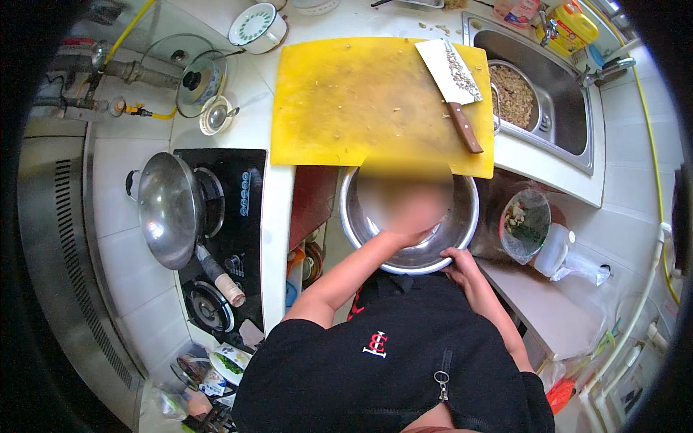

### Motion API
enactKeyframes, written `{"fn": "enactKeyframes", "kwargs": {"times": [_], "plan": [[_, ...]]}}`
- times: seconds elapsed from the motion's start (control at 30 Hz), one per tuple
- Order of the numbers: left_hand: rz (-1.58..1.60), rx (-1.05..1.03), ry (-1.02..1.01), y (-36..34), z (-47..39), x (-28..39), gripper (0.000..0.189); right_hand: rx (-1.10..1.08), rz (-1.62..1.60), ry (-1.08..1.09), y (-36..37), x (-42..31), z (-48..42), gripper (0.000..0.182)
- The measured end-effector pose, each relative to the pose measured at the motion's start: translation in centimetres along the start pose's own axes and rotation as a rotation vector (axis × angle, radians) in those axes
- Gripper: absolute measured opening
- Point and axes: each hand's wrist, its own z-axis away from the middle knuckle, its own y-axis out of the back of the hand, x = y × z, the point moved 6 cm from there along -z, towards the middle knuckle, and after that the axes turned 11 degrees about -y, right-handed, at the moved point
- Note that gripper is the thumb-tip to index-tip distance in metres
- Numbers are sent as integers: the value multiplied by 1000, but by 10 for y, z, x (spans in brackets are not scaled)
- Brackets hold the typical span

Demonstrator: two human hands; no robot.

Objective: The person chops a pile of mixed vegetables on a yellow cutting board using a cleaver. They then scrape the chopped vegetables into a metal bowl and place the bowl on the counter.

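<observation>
A large stainless steel basin (470, 216) sits below the front edge of a yellow cutting board (330, 97). My right hand (459, 265) grips its near right rim, thumb over the lip. Into the basin reaches my left hand (416, 231); a blurred patch covers most of it, so its fingers and anything in them are hidden. On the board's right side lies a cleaver (448, 73) with a brown wooden handle. Chopped bits cling to its blade, and small scraps dot the board.
Right of the board, a metal pot of minced food (511, 97) stands in the sink (568, 122). A wok (168, 211) rests on the black stove (246, 162) at left. A lined waste bin (525, 227) is at right. Glass lids (201, 84) lean against the back left wall.
</observation>
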Motion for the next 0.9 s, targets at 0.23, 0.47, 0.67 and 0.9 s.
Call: {"fn": "enactKeyframes", "kwargs": {"times": [0.23, 0.47, 0.67, 0.9], "plan": [[-598, 366, 396, 126, 35, -117, 85, 32, 4, -1, -2, 0, 6, 41], [-669, 199, 676, 126, 34, -167, 97, 26, 1, -20, -4, 1, 3, 40], [-511, 45, 194, 72, -30, -100, 99, 65, -9, -29, -10, -1, 11, 34], [-646, 217, 687, 199, 19, -242, 87, 92, -30, -20, -3, 3, 5, 33]]}}
